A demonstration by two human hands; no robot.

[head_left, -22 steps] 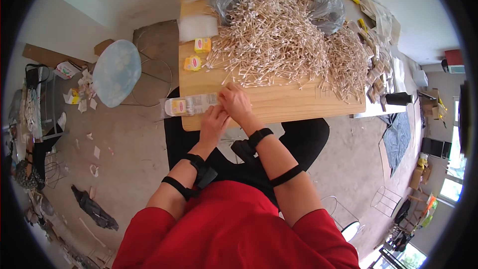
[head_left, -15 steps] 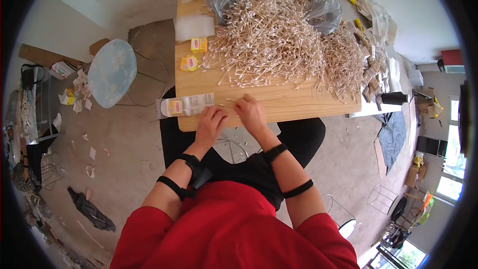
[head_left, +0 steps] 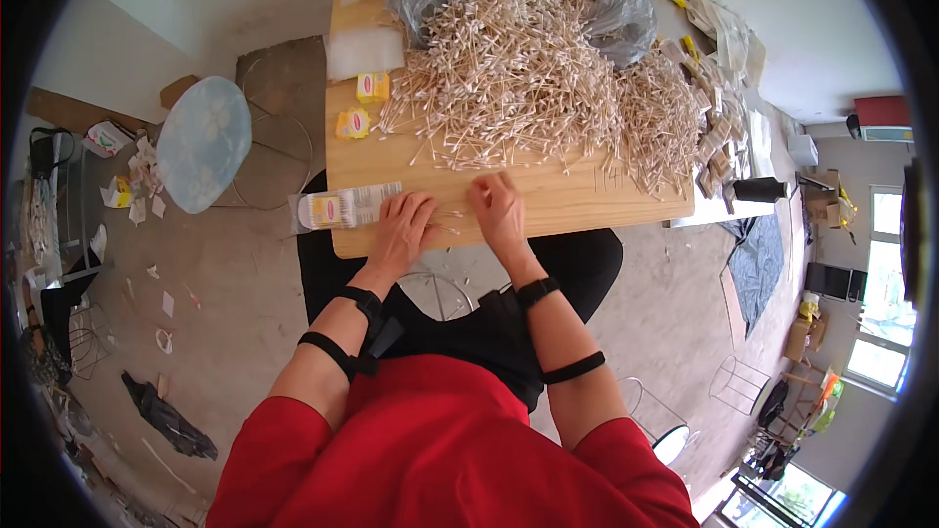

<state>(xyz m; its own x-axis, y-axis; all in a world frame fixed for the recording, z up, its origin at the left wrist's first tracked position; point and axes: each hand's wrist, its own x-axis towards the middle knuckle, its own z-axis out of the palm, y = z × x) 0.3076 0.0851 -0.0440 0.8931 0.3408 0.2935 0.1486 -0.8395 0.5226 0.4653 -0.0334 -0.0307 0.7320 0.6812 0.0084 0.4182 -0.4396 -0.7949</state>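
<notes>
My left hand (head_left: 404, 230) is near the table's front edge, its fingers curled over a few cotton swabs (head_left: 448, 228) whose tips stick out to the right. Beside it lies a clear plastic packet (head_left: 367, 203) with a yellow and white card inside. My right hand (head_left: 501, 212) is a short way to the right, over the bare wood, with its fingers drawn together; whatever may be between them is hidden. Beyond both hands spreads a large heap of loose cotton swabs (head_left: 518, 68), spilling from a grey plastic bag (head_left: 626, 10).
Two small yellow packs (head_left: 373, 87) and a stack of clear bags (head_left: 364, 54) lie on the left of the wooden table (head_left: 577, 198). At its right are bundled swabs (head_left: 719, 142) and a black cylinder (head_left: 760, 190). A round blue stool (head_left: 203, 145) stands to the left.
My hands have moved apart. The right hand has left the swab it was touching beside the left, and swab tips now show beyond the left fingers. The whole view has shifted slightly.
</notes>
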